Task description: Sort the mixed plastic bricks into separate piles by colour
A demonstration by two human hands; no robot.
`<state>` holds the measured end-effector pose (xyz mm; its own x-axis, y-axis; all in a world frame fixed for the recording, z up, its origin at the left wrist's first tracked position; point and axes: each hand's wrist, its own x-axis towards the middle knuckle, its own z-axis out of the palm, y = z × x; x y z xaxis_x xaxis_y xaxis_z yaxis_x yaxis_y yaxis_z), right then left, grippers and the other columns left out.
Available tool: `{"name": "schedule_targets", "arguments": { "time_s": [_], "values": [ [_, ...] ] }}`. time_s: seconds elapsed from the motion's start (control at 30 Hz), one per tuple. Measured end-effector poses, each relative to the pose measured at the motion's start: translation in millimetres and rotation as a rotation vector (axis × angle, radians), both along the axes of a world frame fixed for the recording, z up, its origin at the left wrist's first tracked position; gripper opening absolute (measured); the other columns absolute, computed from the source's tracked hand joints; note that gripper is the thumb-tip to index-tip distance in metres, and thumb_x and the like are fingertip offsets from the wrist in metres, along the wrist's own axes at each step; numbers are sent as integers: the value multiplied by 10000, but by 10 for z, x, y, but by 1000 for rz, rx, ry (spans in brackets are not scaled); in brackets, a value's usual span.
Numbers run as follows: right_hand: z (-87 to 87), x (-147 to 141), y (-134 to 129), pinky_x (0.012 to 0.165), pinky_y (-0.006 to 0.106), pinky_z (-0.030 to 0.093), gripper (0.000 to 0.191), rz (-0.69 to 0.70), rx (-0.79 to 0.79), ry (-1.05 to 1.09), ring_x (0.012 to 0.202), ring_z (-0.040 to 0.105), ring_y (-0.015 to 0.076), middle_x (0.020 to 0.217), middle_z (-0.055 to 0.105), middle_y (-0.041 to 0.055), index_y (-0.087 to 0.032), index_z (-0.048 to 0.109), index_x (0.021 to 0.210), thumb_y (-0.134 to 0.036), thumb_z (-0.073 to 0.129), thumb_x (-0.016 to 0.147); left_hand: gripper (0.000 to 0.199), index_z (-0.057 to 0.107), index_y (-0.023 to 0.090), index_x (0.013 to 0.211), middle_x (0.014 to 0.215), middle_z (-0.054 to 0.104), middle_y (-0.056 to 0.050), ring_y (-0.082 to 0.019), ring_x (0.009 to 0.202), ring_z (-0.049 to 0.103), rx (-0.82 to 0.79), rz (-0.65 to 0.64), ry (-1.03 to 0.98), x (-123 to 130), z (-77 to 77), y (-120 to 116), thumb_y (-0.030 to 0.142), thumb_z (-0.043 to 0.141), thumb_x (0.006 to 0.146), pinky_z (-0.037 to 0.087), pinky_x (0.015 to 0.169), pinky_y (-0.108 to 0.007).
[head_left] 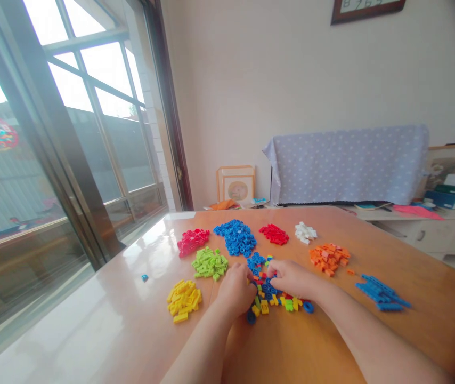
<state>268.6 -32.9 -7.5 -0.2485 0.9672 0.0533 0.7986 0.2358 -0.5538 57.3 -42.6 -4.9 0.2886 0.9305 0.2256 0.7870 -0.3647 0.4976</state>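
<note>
The mixed pile of small bricks lies on the wooden table right in front of me, blue, yellow, green and red pieces jumbled together. My left hand rests on its left edge, fingers curled down into the bricks; I cannot tell whether that grip is closed on a piece. My right hand sits on the pile's top, fingers bent over the blue pieces, and there too the grip is hidden from me.

Around the pile I see sorted heaps: a yellow heap to the left, a lime green heap beyond it, a pink-red heap, a large blue heap, a red heap, a white heap and an orange heap. Long blue bricks lie well apart on the right. One stray blue piece sits alone near the window side.
</note>
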Motion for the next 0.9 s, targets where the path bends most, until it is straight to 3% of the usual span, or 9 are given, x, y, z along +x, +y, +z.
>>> {"name": "schedule_targets", "arguments": {
  "time_s": [0.37, 0.5, 0.63, 0.73, 0.9],
  "values": [
    [54, -8, -48, 502, 210, 266, 142, -17, 29, 26, 573, 521, 110, 639, 600, -33, -207, 663, 842, -184, 587, 723, 193, 604, 210, 751, 797, 631, -17, -178, 807, 549, 76, -73, 6, 20, 33, -5, 60, 527, 657, 357, 677, -248],
    [71, -141, -57, 544, 215, 353, 161, -7, 63, 205, 627, 564, 133, 683, 641, -13, -199, 676, 889, -257, 560, 792, 168, 594, 206, 788, 776, 620, -4, -158, 763, 547, 70, -43, -168, 37, -40, 71, 85, 545, 682, 352, 642, -232],
    [72, -332, -88, 641, 237, 436, 203, 69, 75, 358, 738, 611, 161, 770, 687, 15, -183, 689, 895, -292, 528, 834, 159, 559, 189, 783, 684, 569, 23, -121, 662, 523, -65, 19, -425, 78, -102, 137, 71, 534, 680, 328, 568, -202],
    [52, -414, -92, 641, 242, 445, 225, 53, 81, 390, 724, 612, 161, 758, 688, 14, -181, 696, 893, -306, 515, 847, 167, 533, 184, 781, 649, 527, 42, -101, 625, 501, -134, 48, -593, 105, -89, 143, 60, 546, 669, 335, 553, -184],
    [15, -412, 4, 591, 216, 447, 207, -16, 31, 444, 673, 605, 138, 738, 680, 9, -165, 675, 893, -299, 532, 828, 174, 540, 180, 842, 727, 586, 21, -110, 680, 546, -177, 118, -632, 101, -14, 128, 67, 528, 712, 392, 594, -184]
  ]
}}
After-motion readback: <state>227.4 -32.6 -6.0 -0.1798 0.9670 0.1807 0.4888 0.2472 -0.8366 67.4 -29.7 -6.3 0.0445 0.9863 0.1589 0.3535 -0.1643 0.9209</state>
